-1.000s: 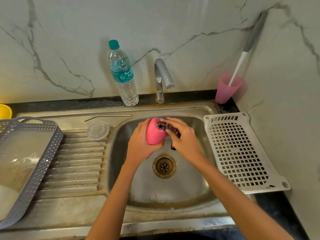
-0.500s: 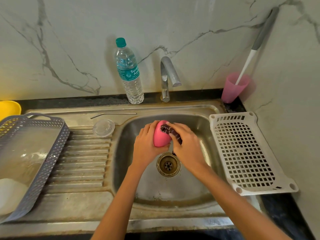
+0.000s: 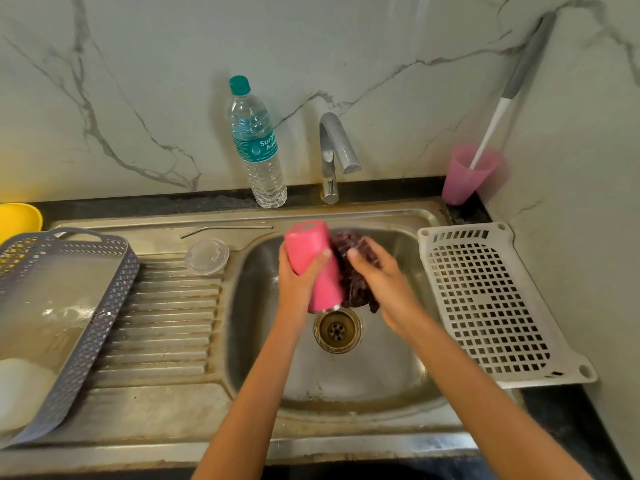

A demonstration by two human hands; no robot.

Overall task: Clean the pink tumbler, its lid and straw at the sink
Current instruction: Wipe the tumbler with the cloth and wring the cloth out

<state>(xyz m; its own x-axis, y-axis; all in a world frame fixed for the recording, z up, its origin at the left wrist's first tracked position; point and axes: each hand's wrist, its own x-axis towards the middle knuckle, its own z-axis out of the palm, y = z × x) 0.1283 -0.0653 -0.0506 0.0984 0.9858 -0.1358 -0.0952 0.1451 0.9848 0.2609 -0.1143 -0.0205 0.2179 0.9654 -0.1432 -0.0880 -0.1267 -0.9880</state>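
Note:
Over the sink basin (image 3: 398,358), my left hand (image 3: 298,285) grips the pink tumbler (image 3: 311,258), held upside down with its base up and its metal rim pointing at the drain. My right hand (image 3: 384,282) presses a dark maroon scrubbing cloth (image 3: 353,271) against the tumbler's right side. The clear round lid (image 3: 207,256) lies on the draining board left of the basin. The thin metal straw (image 3: 225,230) lies along the sink's back ledge behind the lid.
A tap (image 3: 334,150) and a water bottle (image 3: 258,143) stand behind the basin. A pink cup with a brush (image 3: 467,174) sits in the back right corner. A white perforated tray (image 3: 491,303) lies right of the basin, a grey basket (image 3: 86,306) left.
The tumbler has been turned so its full length shows, base upward, and the cloth now rubs along its right side instead of its end. The head view has shifted slightly.

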